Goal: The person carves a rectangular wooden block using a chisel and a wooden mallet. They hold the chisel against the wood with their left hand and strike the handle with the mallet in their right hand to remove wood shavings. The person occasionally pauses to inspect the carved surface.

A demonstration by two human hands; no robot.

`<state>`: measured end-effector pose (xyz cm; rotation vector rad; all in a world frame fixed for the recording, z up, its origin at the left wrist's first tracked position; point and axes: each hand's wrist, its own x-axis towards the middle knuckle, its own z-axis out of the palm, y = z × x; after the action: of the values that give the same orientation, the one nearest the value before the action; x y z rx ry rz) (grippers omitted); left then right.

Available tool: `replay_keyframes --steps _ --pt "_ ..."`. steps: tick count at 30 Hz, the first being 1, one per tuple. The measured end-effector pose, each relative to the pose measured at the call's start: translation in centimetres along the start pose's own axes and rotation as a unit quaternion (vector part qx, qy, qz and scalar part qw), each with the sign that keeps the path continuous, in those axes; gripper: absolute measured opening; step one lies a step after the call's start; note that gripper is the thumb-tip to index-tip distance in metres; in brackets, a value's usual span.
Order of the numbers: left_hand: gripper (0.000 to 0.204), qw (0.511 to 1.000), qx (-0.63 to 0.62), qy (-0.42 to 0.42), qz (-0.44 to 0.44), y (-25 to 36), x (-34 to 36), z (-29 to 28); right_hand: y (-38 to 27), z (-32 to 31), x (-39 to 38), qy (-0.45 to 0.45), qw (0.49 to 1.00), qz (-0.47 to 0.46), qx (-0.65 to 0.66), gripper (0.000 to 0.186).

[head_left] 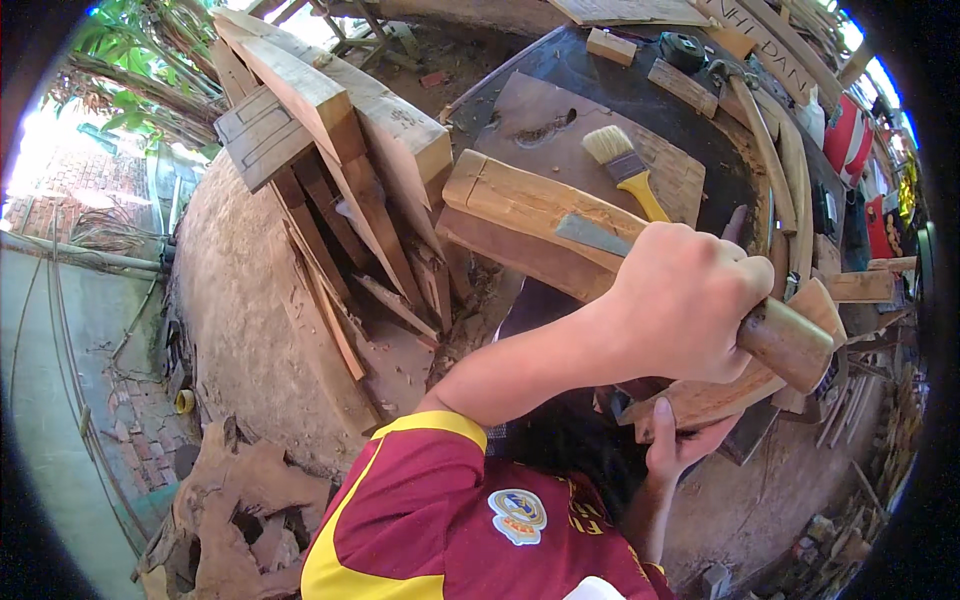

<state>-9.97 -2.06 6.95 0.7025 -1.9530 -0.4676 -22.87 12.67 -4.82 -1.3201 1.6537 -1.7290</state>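
My left hand (690, 300) is closed round the wooden handle (787, 343) of a chisel, whose flat steel blade (588, 234) points up-left along the top of a long light wooden piece (510, 192). My right hand (668, 448), lower and partly hidden, grips the underside of the wood (722, 398) at its near right end, thumb pointing upward. A paintbrush (620, 165) with pale bristles and a yellow handle lies just beyond the chisel on a flat brown board (670, 150).
Tall planks (330, 130) lean at the left beside a gnarled root slab (225, 500). The dark workbench (570, 65) holds a tape measure (682, 50), small offcuts (610, 47) and curved wooden pieces (775, 170). Red and white items (848, 140) stand at the right.
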Motion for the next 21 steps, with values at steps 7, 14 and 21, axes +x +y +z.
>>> replay_keyframes --steps 7,14,21 --pt "0.025 1.000 0.018 -0.003 -0.017 0.1 -0.1 -0.2 0.2 0.0 0.1 0.008 1.000 -0.018 -0.014 0.085" --pt "0.022 0.994 0.080 -0.055 -0.040 -1.0 0.0 -0.5 -0.3 -0.2 0.5 -0.017 1.000 -0.004 -0.024 0.082" --pt "0.026 0.980 0.086 -0.163 -0.075 2.4 -2.7 -2.7 3.4 -4.4 0.7 0.067 0.910 0.240 0.333 0.060"
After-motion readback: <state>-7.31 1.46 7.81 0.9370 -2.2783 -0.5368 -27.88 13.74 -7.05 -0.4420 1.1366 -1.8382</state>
